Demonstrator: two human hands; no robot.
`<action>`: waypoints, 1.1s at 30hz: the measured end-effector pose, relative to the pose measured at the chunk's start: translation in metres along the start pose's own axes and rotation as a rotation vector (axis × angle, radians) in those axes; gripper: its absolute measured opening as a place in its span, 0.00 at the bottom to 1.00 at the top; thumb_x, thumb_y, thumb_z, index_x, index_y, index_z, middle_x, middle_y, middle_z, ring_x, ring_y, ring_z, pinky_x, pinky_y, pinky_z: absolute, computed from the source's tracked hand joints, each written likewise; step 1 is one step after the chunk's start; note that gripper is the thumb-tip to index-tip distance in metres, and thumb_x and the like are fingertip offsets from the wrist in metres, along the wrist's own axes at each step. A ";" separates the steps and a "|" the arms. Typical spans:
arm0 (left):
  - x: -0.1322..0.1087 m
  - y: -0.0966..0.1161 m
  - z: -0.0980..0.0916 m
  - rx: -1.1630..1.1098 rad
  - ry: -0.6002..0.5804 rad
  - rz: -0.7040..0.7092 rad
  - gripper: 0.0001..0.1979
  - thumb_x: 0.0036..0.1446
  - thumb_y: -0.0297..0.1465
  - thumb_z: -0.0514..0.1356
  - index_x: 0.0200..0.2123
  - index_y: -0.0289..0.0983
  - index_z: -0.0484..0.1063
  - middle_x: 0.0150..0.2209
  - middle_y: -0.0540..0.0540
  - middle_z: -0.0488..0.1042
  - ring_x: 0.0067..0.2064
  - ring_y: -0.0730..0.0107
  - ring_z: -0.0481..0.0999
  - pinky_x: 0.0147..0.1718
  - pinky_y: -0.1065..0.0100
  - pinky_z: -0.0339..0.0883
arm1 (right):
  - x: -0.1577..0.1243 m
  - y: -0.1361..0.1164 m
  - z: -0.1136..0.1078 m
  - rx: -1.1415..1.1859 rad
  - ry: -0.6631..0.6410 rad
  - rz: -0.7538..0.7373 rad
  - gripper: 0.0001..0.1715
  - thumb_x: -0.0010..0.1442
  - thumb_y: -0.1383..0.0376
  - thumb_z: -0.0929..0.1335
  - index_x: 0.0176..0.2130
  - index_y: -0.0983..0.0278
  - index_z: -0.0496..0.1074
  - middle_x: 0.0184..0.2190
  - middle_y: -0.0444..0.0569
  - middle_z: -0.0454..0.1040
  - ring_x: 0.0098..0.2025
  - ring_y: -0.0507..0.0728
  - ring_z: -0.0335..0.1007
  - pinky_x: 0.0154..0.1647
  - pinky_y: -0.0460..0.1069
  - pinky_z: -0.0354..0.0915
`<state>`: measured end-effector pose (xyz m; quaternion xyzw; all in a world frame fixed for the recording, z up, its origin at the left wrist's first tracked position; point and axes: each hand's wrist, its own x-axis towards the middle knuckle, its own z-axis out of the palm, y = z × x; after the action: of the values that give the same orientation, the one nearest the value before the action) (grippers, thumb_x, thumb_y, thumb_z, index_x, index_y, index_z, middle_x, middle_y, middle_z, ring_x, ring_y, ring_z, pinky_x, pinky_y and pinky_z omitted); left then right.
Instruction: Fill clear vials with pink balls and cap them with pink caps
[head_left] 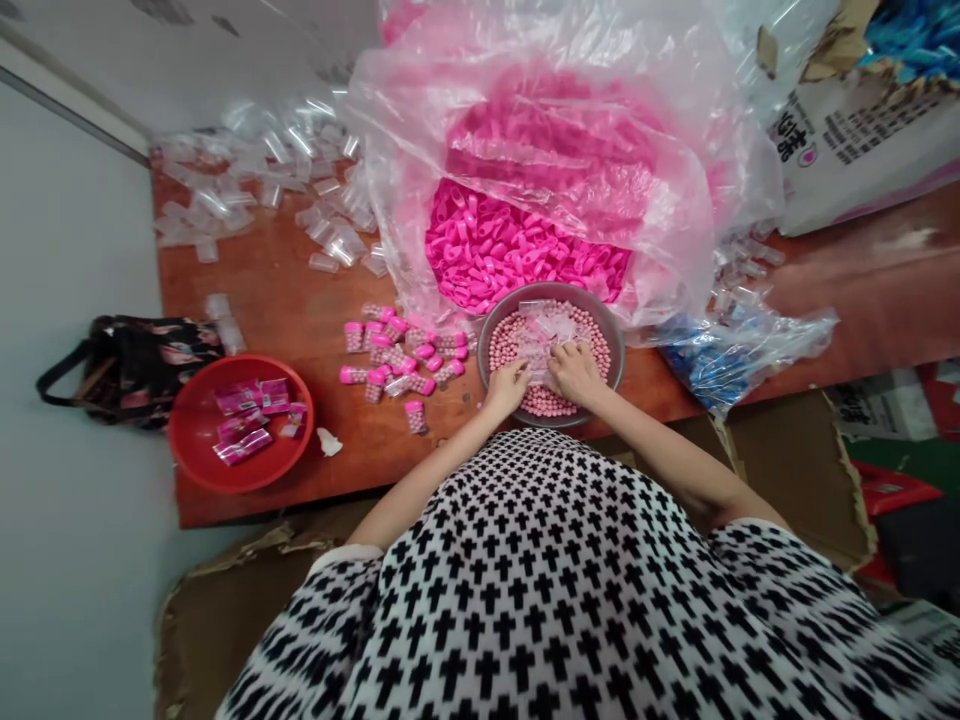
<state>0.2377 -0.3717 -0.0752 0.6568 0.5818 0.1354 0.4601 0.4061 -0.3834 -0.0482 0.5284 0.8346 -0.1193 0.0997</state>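
Both hands sit inside the metal bowl (616, 350) at its near edge, left hand (508, 385) beside right hand (576, 372), fingers curled onto pink beads (510, 340). Whether either grips anything cannot be told. Clear vials (541, 330) lie at bowl centre, just beyond the fingertips and slightly nearer the right hand.

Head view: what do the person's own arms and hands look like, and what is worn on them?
Left hand and right hand are bare: no gloves, no ring or watch visible. Nothing covers them up to the sleeves, which belong to a loose white top printed with black crosses; the left sleeve ends in a plain white edge.
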 end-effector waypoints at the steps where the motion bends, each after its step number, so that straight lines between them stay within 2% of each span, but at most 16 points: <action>1: 0.001 0.001 0.001 0.027 0.003 0.018 0.15 0.57 0.28 0.55 0.47 0.34 0.73 0.45 0.41 0.77 0.46 0.62 0.76 0.49 0.63 0.67 | 0.001 0.001 0.004 0.000 0.011 -0.020 0.19 0.62 0.61 0.61 0.44 0.72 0.72 0.52 0.65 0.65 0.51 0.67 0.58 0.50 0.61 0.51; 4: 0.002 -0.001 0.003 0.112 -0.044 0.081 0.13 0.56 0.28 0.57 0.43 0.34 0.75 0.43 0.40 0.78 0.46 0.59 0.76 0.48 0.61 0.66 | 0.005 0.006 0.013 0.021 0.030 -0.068 0.19 0.63 0.63 0.61 0.44 0.73 0.72 0.54 0.65 0.64 0.52 0.66 0.58 0.50 0.60 0.51; 5: 0.002 -0.002 0.004 0.123 -0.067 0.101 0.11 0.55 0.29 0.57 0.42 0.34 0.75 0.41 0.39 0.78 0.45 0.59 0.76 0.47 0.61 0.67 | 0.005 0.007 0.014 0.041 0.027 -0.071 0.19 0.63 0.62 0.61 0.43 0.73 0.72 0.53 0.64 0.66 0.52 0.66 0.59 0.50 0.60 0.52; 7: 0.002 -0.006 0.006 0.087 -0.042 0.115 0.11 0.55 0.32 0.58 0.39 0.35 0.75 0.38 0.40 0.78 0.43 0.58 0.77 0.45 0.61 0.68 | 0.005 0.007 0.014 0.114 0.007 -0.053 0.20 0.63 0.58 0.61 0.43 0.71 0.71 0.48 0.61 0.70 0.49 0.64 0.62 0.48 0.57 0.54; 10: 0.005 -0.013 0.008 -0.116 -0.016 0.129 0.13 0.53 0.37 0.59 0.40 0.37 0.72 0.36 0.44 0.78 0.40 0.61 0.77 0.41 0.64 0.69 | 0.003 0.010 0.011 0.265 -0.022 0.002 0.24 0.65 0.52 0.58 0.46 0.67 0.69 0.42 0.57 0.74 0.42 0.59 0.68 0.40 0.50 0.59; 13: 0.005 -0.017 0.005 -0.371 -0.082 0.001 0.16 0.48 0.43 0.61 0.34 0.38 0.70 0.29 0.49 0.76 0.33 0.64 0.76 0.32 0.65 0.72 | -0.005 0.020 0.007 0.423 -0.038 0.038 0.24 0.63 0.49 0.60 0.47 0.64 0.69 0.37 0.52 0.76 0.36 0.57 0.70 0.34 0.48 0.58; 17: 0.001 -0.021 -0.015 -0.655 0.071 -0.118 0.21 0.40 0.47 0.63 0.30 0.37 0.66 0.26 0.51 0.73 0.29 0.68 0.75 0.31 0.64 0.73 | -0.025 0.042 0.003 0.733 0.046 0.103 0.15 0.59 0.55 0.66 0.39 0.65 0.72 0.31 0.46 0.74 0.34 0.54 0.69 0.35 0.45 0.59; 19: 0.004 -0.019 -0.025 -0.636 0.039 -0.107 0.22 0.39 0.47 0.64 0.30 0.36 0.66 0.26 0.50 0.73 0.30 0.67 0.75 0.33 0.62 0.74 | -0.030 0.048 0.004 0.922 0.115 0.182 0.12 0.59 0.57 0.67 0.37 0.65 0.71 0.28 0.43 0.72 0.32 0.52 0.69 0.34 0.44 0.60; 21: 0.010 -0.013 -0.032 -0.509 0.023 -0.057 0.20 0.42 0.46 0.63 0.32 0.35 0.69 0.28 0.48 0.74 0.34 0.63 0.76 0.36 0.58 0.74 | -0.030 0.046 0.005 1.075 0.128 0.276 0.12 0.60 0.58 0.65 0.38 0.64 0.70 0.26 0.41 0.70 0.27 0.51 0.67 0.31 0.44 0.62; 24: 0.018 0.001 -0.034 -0.248 0.183 0.113 0.21 0.45 0.41 0.62 0.40 0.36 0.71 0.41 0.42 0.75 0.49 0.55 0.73 0.50 0.53 0.67 | -0.023 0.033 0.004 1.197 0.092 0.373 0.12 0.63 0.60 0.61 0.41 0.64 0.69 0.26 0.41 0.69 0.25 0.50 0.67 0.28 0.45 0.63; 26: 0.016 0.009 -0.029 -0.162 0.235 0.225 0.24 0.45 0.40 0.63 0.45 0.36 0.71 0.50 0.39 0.71 0.57 0.54 0.67 0.57 0.53 0.60 | -0.019 0.024 0.004 1.226 0.126 0.320 0.11 0.61 0.64 0.63 0.43 0.64 0.69 0.32 0.44 0.71 0.32 0.51 0.69 0.35 0.46 0.65; 27: 0.013 0.012 -0.025 -0.178 0.206 0.244 0.24 0.46 0.40 0.62 0.47 0.36 0.71 0.52 0.39 0.70 0.57 0.55 0.66 0.57 0.54 0.61 | -0.018 0.019 0.004 1.246 0.149 0.267 0.11 0.59 0.65 0.65 0.43 0.64 0.69 0.35 0.44 0.72 0.37 0.52 0.69 0.39 0.47 0.64; 29: 0.004 0.015 -0.015 -0.299 0.078 0.191 0.23 0.49 0.43 0.60 0.46 0.36 0.72 0.49 0.41 0.73 0.50 0.58 0.73 0.49 0.56 0.68 | -0.017 0.010 0.006 1.328 0.168 0.177 0.13 0.56 0.64 0.68 0.43 0.64 0.70 0.37 0.45 0.73 0.41 0.53 0.68 0.42 0.47 0.64; 31: -0.005 0.017 -0.005 -0.433 -0.028 0.085 0.24 0.48 0.47 0.59 0.41 0.35 0.74 0.40 0.43 0.77 0.40 0.61 0.77 0.39 0.60 0.73 | -0.018 0.003 0.009 1.449 0.152 0.165 0.16 0.54 0.61 0.70 0.42 0.64 0.70 0.34 0.43 0.72 0.37 0.52 0.69 0.39 0.47 0.65; 33: -0.012 0.016 0.000 -0.523 -0.040 0.003 0.24 0.43 0.47 0.63 0.36 0.33 0.75 0.32 0.46 0.77 0.33 0.65 0.77 0.33 0.63 0.74 | -0.021 -0.003 0.013 1.564 0.116 0.224 0.17 0.50 0.59 0.72 0.38 0.65 0.69 0.28 0.41 0.71 0.31 0.51 0.68 0.34 0.47 0.66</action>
<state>0.2442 -0.3807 -0.0590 0.5191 0.5167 0.2688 0.6256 0.4124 -0.4068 -0.0541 0.5316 0.4544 -0.6326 -0.3327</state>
